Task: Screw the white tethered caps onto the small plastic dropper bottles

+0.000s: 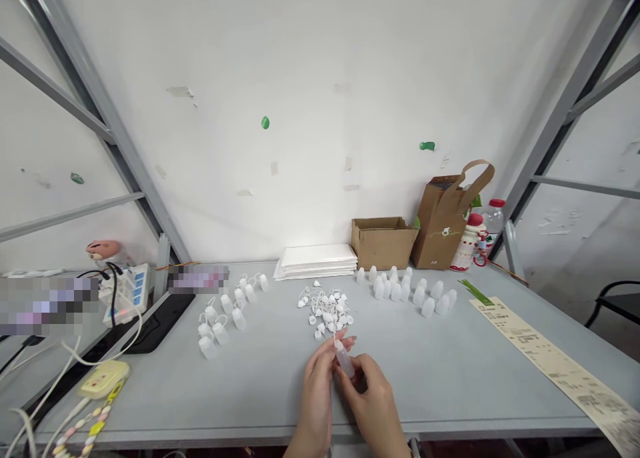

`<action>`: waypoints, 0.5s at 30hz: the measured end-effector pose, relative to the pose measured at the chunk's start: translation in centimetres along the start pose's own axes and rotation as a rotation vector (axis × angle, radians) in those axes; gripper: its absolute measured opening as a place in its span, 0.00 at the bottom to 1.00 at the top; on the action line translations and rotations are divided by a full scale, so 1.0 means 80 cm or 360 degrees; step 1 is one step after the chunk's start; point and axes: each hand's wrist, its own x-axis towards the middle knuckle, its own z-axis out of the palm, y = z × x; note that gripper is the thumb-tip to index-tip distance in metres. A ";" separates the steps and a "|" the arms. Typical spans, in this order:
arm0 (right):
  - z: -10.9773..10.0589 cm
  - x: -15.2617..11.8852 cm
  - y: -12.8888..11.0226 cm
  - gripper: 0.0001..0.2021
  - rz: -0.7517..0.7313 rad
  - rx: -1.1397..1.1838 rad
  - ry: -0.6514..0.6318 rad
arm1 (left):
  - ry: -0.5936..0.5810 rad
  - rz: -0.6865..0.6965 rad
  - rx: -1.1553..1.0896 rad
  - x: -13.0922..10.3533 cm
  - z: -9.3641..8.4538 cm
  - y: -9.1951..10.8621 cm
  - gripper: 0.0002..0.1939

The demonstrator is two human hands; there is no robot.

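Observation:
Near the table's front edge my right hand [371,393] is closed on the body of a small translucent white bottle [345,359]. My left hand [319,373] is closed at the bottle's upper end, where a thin white strap shows; the exact finger contact there is partly hidden. Just beyond my hands lies a pile of white caps with loop straps [327,309]. To the left stand several bottles with looped straps [220,333]. Several bottles without visible straps [395,291] stand to the right.
White flat sheets [316,262], an open cardboard box [383,245] and a brown paper bag [436,235] stand along the wall. A long paper strip [545,361] crosses the right side. At left are a power strip [141,286], cables and a yellow case [103,378].

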 end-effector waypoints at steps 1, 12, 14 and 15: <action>0.000 0.000 0.000 0.11 0.0002 0.0005 -0.0001 | -0.0001 -0.0006 -0.0019 0.000 0.000 -0.001 0.18; 0.001 -0.001 0.005 0.12 -0.0046 -0.0034 -0.0011 | 0.0008 0.0062 0.0034 0.005 0.002 -0.003 0.11; 0.003 -0.002 0.006 0.12 -0.0108 -0.0080 0.0017 | 0.0039 0.0030 0.0035 0.005 0.003 -0.005 0.12; 0.004 -0.002 0.007 0.12 -0.0135 -0.0100 0.0032 | 0.0059 0.0006 0.0035 0.004 0.004 -0.005 0.12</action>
